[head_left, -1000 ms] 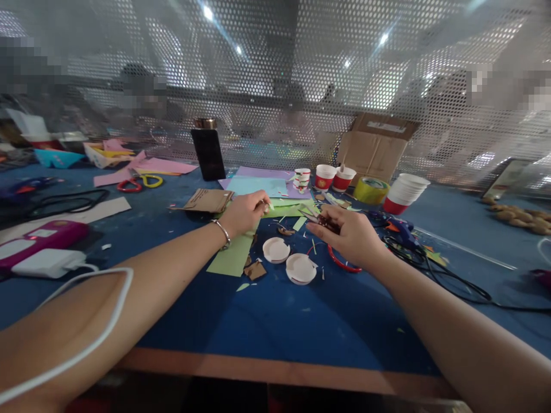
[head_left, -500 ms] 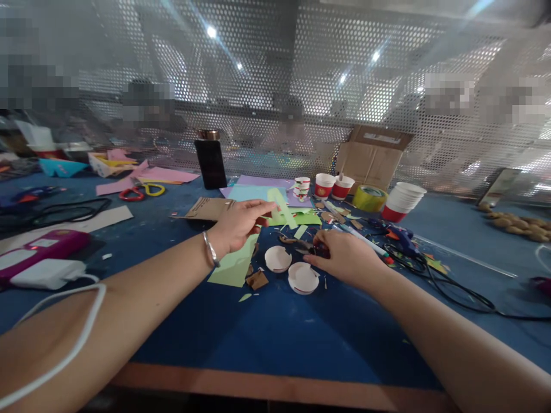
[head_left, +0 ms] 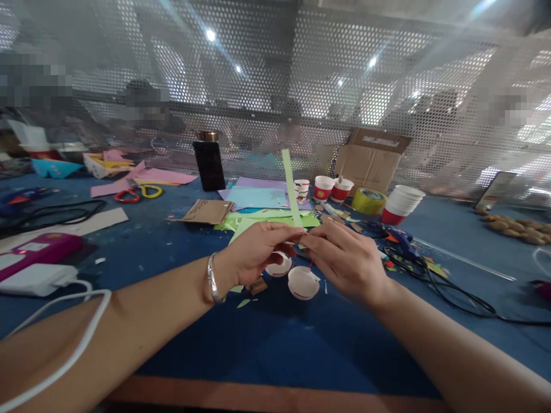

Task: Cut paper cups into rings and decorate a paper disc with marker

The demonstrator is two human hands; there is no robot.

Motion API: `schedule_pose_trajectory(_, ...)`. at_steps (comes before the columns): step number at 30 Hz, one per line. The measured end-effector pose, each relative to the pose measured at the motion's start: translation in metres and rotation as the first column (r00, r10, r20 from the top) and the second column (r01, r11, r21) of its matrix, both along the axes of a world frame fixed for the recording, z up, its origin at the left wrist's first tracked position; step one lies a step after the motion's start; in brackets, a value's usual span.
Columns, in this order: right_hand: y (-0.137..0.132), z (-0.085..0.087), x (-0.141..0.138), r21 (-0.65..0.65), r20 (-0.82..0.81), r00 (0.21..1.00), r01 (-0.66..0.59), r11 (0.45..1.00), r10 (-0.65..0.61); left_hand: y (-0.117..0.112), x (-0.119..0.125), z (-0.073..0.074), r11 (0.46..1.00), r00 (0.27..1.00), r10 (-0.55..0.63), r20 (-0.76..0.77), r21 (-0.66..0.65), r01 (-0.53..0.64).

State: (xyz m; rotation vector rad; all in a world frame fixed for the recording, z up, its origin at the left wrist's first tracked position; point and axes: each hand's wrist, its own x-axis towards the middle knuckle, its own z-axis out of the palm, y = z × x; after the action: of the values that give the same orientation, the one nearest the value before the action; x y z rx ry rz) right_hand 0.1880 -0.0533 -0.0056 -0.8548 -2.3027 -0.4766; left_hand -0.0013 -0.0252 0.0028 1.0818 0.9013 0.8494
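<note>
A pale green paper strip stands nearly upright, its lower end between the fingertips of both hands. My left hand, with a silver bracelet on the wrist, pinches that end between thumb and fingers. Reaching in from the other side, my right hand has its fingers closed at the same spot, touching the left fingertips. Below them on the table lie two shallow, cut-off paper cup bottoms; the nearer cup bottom shows almost whole, while the left hand partly covers the farther cup bottom.
Purple and blue paper sheets lie behind the hands, beside folded cardboard. A black phone leans upright. To the right are stacked paper cups, yellow tape, and a blue glue gun with its cable. Scissors lie left.
My right hand has left the dark tool on the table and come to the left hand. The green strip, looped over before, now points straight up.
</note>
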Motion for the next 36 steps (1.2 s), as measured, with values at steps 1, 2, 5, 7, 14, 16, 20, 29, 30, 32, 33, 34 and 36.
schedule_pose_trajectory(1,0.0,-0.001,0.0,0.003,-0.006,1.0,-0.021,1.0,0.021,0.0,0.0,0.0,1.0,1.0,-0.016,0.016,-0.001,0.016)
schedule_pose_trajectory(2,0.001,-0.002,0.001,0.006,-0.01,0.999,-0.04,0.999,0.04,-0.001,0.0,0.0,1.0,0.999,-0.026,0.032,0.005,0.026)
schedule_pose_trajectory(5,0.001,-0.007,0.0,-0.037,-0.007,0.995,-0.102,0.994,0.102,0.002,-0.002,-0.001,0.998,0.999,-0.014,0.046,0.065,0.011)
schedule_pose_trajectory(7,0.0,-0.008,-0.002,-0.114,-0.02,0.989,-0.149,0.982,0.148,0.006,-0.005,-0.002,0.989,1.0,0.02,-0.005,0.144,-0.019)
schedule_pose_trajectory(14,0.0,-0.004,-0.007,-0.324,-0.338,0.918,-0.318,0.891,0.205,0.021,-0.016,-0.004,0.925,0.961,0.178,-0.214,0.368,-0.09)
schedule_pose_trajectory(16,0.002,-0.002,-0.006,-0.344,-0.412,0.898,-0.313,0.886,0.157,0.021,-0.018,-0.004,0.914,0.94,0.145,-0.309,0.406,-0.007)
schedule_pose_trajectory(20,0.009,0.0,-0.003,-0.436,-0.506,0.863,-0.262,0.861,0.007,0.016,-0.017,-0.002,0.919,0.879,-0.054,-0.473,0.322,0.23)
schedule_pose_trajectory(29,0.014,0.0,0.001,-0.67,-0.614,0.77,-0.393,0.629,-0.173,0.003,-0.013,0.001,0.858,0.768,-0.36,-0.53,0.136,0.496)
schedule_pose_trajectory(30,0.014,0.0,0.001,-0.679,-0.631,0.752,-0.42,0.602,-0.188,0.003,-0.012,0.001,0.858,0.764,-0.376,-0.525,0.113,0.5)
schedule_pose_trajectory(32,0.014,0.0,0.001,-0.686,-0.661,0.715,-0.454,0.568,-0.227,0.001,-0.012,0.002,0.866,0.765,-0.392,-0.512,0.077,0.495)
schedule_pose_trajectory(33,0.015,-0.001,0.001,-0.686,-0.674,0.696,-0.467,0.558,-0.246,0.001,-0.012,0.002,0.87,0.768,-0.394,-0.504,0.065,0.489)
schedule_pose_trajectory(34,0.015,-0.001,0.001,-0.686,-0.685,0.679,-0.481,0.546,-0.262,0.001,-0.013,0.003,0.873,0.772,-0.396,-0.497,0.056,0.485)
schedule_pose_trajectory(36,0.016,-0.002,0.002,-0.68,-0.707,0.648,-0.512,0.525,-0.284,0.001,-0.014,0.003,0.874,0.778,-0.409,-0.477,0.041,0.485)
